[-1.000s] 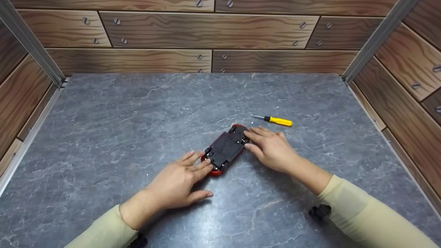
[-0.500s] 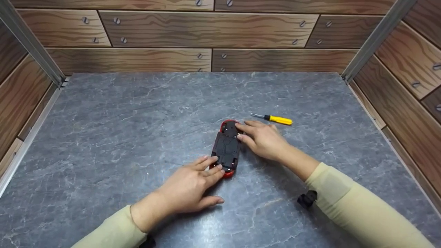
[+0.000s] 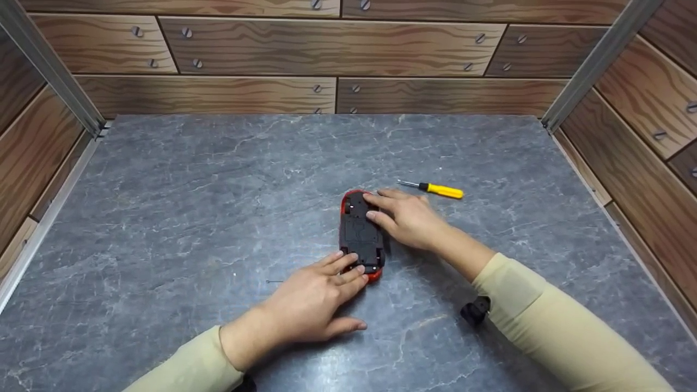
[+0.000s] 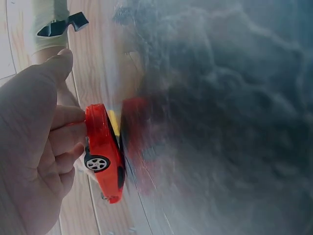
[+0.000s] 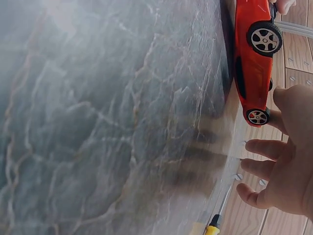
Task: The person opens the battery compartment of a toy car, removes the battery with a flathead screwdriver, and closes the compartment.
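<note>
Your left hand [image 3: 305, 302] wasn't gripping; its straight fingers rested on the near end of the car [image 3: 360, 234]. Your right hand [image 3: 414, 220] was loose too, its thumb and a finger touching the far end. The car lay upside down on the table [image 3: 218, 190]. From the head you saw its black bottom; only the wrist views showed its red side and silver wheels [image 5: 264, 37]. A yellow screwdriver [image 3: 444, 190] lay just past your right hand.
</note>
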Motion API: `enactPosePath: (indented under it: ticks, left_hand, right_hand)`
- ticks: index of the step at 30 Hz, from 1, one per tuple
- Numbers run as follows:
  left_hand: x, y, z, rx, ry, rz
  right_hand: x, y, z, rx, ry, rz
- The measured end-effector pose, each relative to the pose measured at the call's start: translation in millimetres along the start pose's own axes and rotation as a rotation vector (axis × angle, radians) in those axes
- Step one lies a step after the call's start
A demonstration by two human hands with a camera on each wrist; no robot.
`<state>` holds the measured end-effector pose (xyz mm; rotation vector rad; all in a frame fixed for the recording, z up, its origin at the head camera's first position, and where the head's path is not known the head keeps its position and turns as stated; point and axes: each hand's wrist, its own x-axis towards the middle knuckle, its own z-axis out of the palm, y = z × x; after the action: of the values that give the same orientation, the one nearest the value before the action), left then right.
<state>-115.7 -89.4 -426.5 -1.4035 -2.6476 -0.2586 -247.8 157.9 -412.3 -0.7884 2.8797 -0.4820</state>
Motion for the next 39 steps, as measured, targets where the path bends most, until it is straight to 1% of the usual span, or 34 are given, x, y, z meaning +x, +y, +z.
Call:
enactPosePath:
  ticks: [5, 9, 19, 23, 32, 39]
  left_hand:
    - [1.1, 1.8, 1.7, 0.0, 0.015, 0.013]
    - [2.5, 2.9, 1.9, -0.004, 0.012, 0.013]
    - [5.8, 3.7, 2.5, -0.017, 0.014, 0.015]
    - [5.9, 3.3, 2.9, -0.021, 0.017, 0.017]
    - [5.0, 1.8, 2.4, -0.024, 0.047, 0.013]
    - [4.4, 1.3, 1.7, -0.023, 0.044, 0.013]
  right_hand:
    - [1.6, 0.2, 0.8, 0.014, 0.009, -0.024]
    - [3.0, 0.3, 1.4, 0.019, 0.015, -0.033]
    - [6.1, 0.2, 3.3, 0.05, -0.006, -0.049]
    - [7.3, 0.0, 3.9, 0.066, -0.002, -0.053]
    - [5.9, 1.4, 3.3, 0.108, 0.025, -0.074]
    - [5.0, 2.3, 3.5, 0.118, 0.01, -0.066]
